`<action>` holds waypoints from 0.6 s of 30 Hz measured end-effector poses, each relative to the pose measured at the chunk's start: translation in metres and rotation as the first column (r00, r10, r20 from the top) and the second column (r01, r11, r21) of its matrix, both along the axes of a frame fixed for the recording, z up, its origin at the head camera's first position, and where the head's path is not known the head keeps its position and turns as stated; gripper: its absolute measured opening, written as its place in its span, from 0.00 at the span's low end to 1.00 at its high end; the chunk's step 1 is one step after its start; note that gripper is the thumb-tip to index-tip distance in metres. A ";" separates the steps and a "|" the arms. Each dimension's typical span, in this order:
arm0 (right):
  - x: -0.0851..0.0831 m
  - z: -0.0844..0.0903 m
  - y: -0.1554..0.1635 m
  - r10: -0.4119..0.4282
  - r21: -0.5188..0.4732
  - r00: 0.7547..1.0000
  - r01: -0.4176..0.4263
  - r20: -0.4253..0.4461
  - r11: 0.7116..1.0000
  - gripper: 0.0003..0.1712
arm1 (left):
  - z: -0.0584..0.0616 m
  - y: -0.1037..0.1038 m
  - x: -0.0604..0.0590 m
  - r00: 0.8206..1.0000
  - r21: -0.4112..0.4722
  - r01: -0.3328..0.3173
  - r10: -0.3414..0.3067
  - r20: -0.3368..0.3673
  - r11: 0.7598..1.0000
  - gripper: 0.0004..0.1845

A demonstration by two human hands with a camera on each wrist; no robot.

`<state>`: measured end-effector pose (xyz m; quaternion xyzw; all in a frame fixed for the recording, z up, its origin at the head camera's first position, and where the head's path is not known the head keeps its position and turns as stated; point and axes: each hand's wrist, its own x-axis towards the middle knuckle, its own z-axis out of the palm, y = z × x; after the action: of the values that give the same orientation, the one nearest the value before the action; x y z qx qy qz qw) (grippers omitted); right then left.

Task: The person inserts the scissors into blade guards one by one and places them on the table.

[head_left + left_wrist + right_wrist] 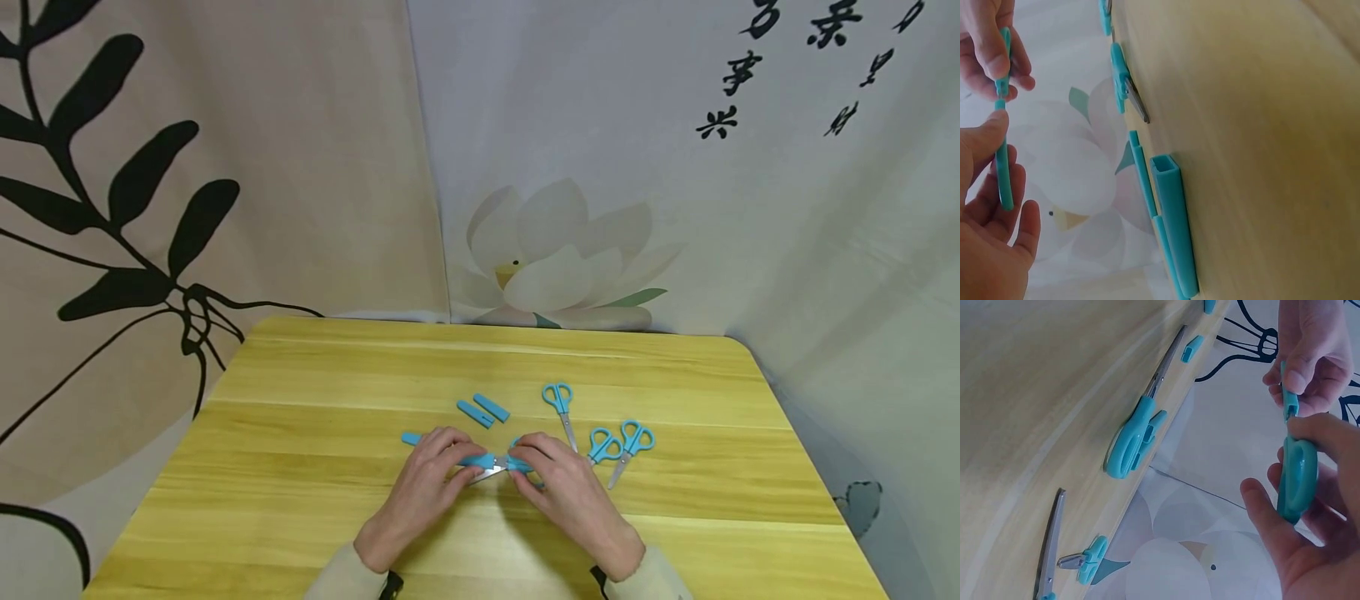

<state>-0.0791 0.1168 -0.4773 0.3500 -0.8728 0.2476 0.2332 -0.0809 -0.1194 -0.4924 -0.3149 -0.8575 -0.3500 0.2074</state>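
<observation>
In my left hand (427,479) I pinch a blue blade cover (1003,178) between thumb and fingers. My right hand (566,487) grips a pair of blue-handled scissors (1302,475) by the finger loops. The cover's mouth meets the scissors just in front of the handles, and only a short bit of metal shows between them; most of the blades are hidden inside the cover. Below my hands, another pair of scissors (1129,437) lies on the table, its blades pointing left.
On the wooden table (315,517), several more scissors lie to the right, including one farther back (558,400) and one at the outer right (636,437). Two loose covers (491,407) sit beyond my hands; another cover (410,438) lies left. Printed curtains (585,108) hang behind.
</observation>
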 end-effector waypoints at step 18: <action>0.000 0.002 0.001 0.003 0.001 1.000 -0.003 0.002 1.000 0.16 | 0.001 0.003 -0.002 1.000 0.015 -0.009 0.009 -0.003 1.000 0.13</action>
<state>-0.0796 0.1175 -0.4749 0.3510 -0.8727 0.2480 0.2318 -0.0830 -0.1163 -0.4918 -0.3100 -0.8559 -0.3551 0.2127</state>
